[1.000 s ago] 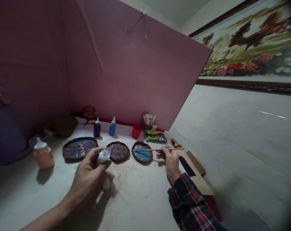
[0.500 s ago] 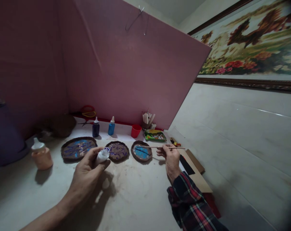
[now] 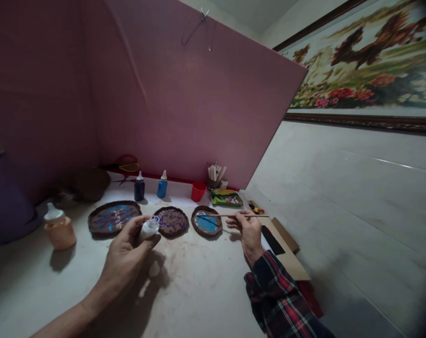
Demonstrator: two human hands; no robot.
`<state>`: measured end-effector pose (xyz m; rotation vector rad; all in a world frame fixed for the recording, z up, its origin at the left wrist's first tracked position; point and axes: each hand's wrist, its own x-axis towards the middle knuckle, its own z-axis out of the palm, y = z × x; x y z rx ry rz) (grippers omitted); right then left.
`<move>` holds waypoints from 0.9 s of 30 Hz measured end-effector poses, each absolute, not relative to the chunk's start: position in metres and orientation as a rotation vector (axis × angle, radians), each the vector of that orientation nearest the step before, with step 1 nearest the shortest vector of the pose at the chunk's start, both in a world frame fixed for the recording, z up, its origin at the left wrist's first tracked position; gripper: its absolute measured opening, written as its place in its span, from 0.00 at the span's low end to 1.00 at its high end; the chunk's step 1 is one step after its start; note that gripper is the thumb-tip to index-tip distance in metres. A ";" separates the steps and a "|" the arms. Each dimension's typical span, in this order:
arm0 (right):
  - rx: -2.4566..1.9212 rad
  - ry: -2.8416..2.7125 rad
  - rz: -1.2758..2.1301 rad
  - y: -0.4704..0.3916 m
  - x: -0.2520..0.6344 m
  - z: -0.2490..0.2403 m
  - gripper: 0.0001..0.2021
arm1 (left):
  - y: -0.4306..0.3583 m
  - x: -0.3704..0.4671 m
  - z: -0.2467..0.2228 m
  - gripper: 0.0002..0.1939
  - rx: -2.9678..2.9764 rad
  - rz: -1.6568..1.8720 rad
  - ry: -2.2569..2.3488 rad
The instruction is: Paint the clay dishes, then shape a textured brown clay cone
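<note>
My left hand [image 3: 130,249] is wrapped round a small white paint bottle [image 3: 150,227], its uncapped mouth smeared with purple. A thin paintbrush [image 3: 244,215] lies level in the pinch of my right hand [image 3: 248,231], its tip pointing left over the smallest brown clay dish [image 3: 213,231]. Blue paint and a pale patch cover that dish's inside. Beside it, nearer the left hand, sits a round brown dish [image 3: 172,222] with purple streaks. Partly behind the left hand is a larger oval dish [image 3: 109,220] streaked in blue and purple.
Behind the dishes stand a dark blue bottle [image 3: 139,188], a light blue bottle [image 3: 162,185], a red cup [image 3: 198,191] and a green packet [image 3: 227,197]. An orange paint bottle [image 3: 60,230] stands at left. Cardboard [image 3: 290,260] lies right of the right hand. A pink board [image 3: 184,103] rises behind.
The view has shifted very slightly. Both hands keep their holds, and the brush stays over the small blue dish with hardly any movement.
</note>
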<state>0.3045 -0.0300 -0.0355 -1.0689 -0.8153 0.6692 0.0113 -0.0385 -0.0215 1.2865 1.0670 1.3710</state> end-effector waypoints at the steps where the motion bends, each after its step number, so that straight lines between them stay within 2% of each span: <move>1: -1.070 -0.815 0.670 -0.030 0.304 -0.035 0.14 | -0.039 0.011 -0.021 0.18 1.286 1.368 1.070; 27: -1.076 -0.742 0.617 -0.035 0.306 -0.028 0.10 | -0.040 0.010 -0.018 0.17 1.315 1.381 1.095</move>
